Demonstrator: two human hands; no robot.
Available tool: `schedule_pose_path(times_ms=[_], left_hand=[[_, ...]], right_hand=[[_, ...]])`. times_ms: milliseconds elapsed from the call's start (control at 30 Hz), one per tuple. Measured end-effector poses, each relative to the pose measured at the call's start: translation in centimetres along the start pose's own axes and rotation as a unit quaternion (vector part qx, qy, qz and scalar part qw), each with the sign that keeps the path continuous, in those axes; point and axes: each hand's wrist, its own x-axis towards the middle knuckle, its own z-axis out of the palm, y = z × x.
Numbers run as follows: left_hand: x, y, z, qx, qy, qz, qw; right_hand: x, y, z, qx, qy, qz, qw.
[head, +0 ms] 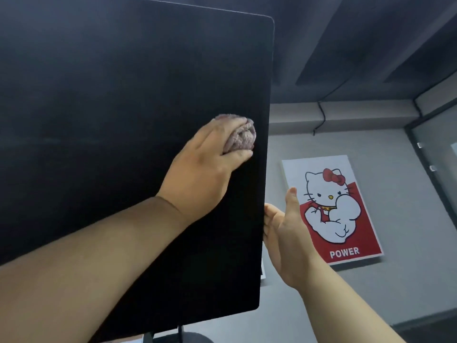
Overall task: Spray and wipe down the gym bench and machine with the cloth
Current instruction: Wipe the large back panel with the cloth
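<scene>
The left hand point(202, 174) clenches the bunched pink cloth point(241, 134) against the black panel point(111, 107), which stands upright on its long axis, facing the person; below that grip, the right hand point(284, 233) curls fingers round the panel's right edge

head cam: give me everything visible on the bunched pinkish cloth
The bunched mauve-pink terry cloth is wadded into a rough ball and has a soft-looking, nubbly looped pile. It is pressed against the flat black panel, close to the panel's right edge at about mid-height. The left hand grips it, with the fingers curled over its top and the thumb beneath, and hides its left part. Whether it is damp cannot be told. Nothing else touches it.
</scene>
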Motion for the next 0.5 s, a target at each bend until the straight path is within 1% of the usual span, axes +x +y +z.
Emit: schedule_pose_path(times_ms=[67,133,167,200,267,300,333,367,400,433,500], left_hand=[[-0.6,0.2,1.8,0.0,-0.016,-0.021,1.0],[-3.4,0.6,3.4,0.001,-0.054,-0.014,0.998],[-5.1,0.9,3.9,-0.006,-0.067,0.005,0.998],[-7.0,1.3,4.2,-0.008,-0.085,0.041,0.995],[-10.5,2.2,4.1,0.032,-0.127,0.149,0.98],[-11.3,2.5,3.9,0.047,-0.146,0.183,0.971],[-11.3,2.8,3.4,0.03,-0.165,0.176,0.97],[-10.6,2.7,2.8,0.001,-0.169,0.15,0.974],[-9.1,2.6,2.2,-0.017,-0.152,0.133,0.979],[-7.1,2.3,1.6,-0.004,-0.116,0.132,0.984],[-2.4,1.1,1.2,0.061,-0.035,0.137,0.988]], right_hand=[[-0.2,0.1,0.2,0.016,-0.001,-0.001,1.0],[-0.3,-0.1,0.2,0.041,-0.006,0.003,0.999],[-0.4,-0.3,0.2,0.051,-0.008,0.008,0.999],[-0.5,-0.5,0.2,0.052,-0.01,0.013,0.999],[-0.8,-0.9,0.3,0.041,-0.01,0.024,0.999],[-0.8,-1.1,0.3,0.033,-0.009,0.028,0.999],[-0.8,-1.1,0.3,0.027,-0.007,0.031,0.999],[-0.8,-1.1,0.3,0.029,-0.007,0.035,0.999],[-0.7,-1.0,0.3,0.04,-0.005,0.035,0.999],[-0.6,-0.9,0.2,0.054,-0.002,0.031,0.998],[-0.4,-0.5,0.1,0.073,0.001,0.02,0.997]])
